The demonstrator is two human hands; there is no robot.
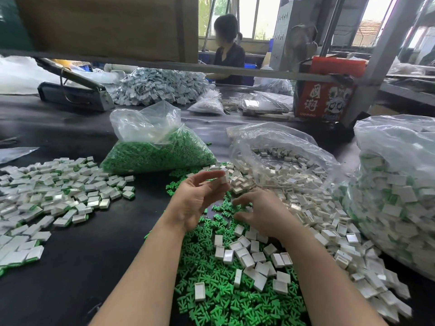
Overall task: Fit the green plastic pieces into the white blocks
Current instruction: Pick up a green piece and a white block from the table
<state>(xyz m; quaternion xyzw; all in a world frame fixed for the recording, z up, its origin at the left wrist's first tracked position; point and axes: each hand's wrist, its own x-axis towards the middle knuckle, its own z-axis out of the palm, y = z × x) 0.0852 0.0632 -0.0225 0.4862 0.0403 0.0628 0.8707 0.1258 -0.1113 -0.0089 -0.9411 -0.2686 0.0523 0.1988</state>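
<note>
Your left hand (200, 198) pinches a white block (223, 177) at its fingertips; green pieces (220, 210) lie just under your right hand (259, 210), fingers curled, apparently empty

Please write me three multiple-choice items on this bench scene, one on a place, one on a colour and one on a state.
1. Where does the heap of finished blocks lie?
A. to the person's left
B. inside the red box
C. in the bag of green pieces

2. What colour are the loose pieces spread between the forearms?
A. blue
B. green
C. yellow

3. What is the left hand doing?
A. lying flat on the table
B. tying a bag
C. pinching a white block

Key: 1 A, the white-and-green heap lies left on the black table. 2 B, they are bright green. 3 C, its fingertips grip one block above the pile.
</note>
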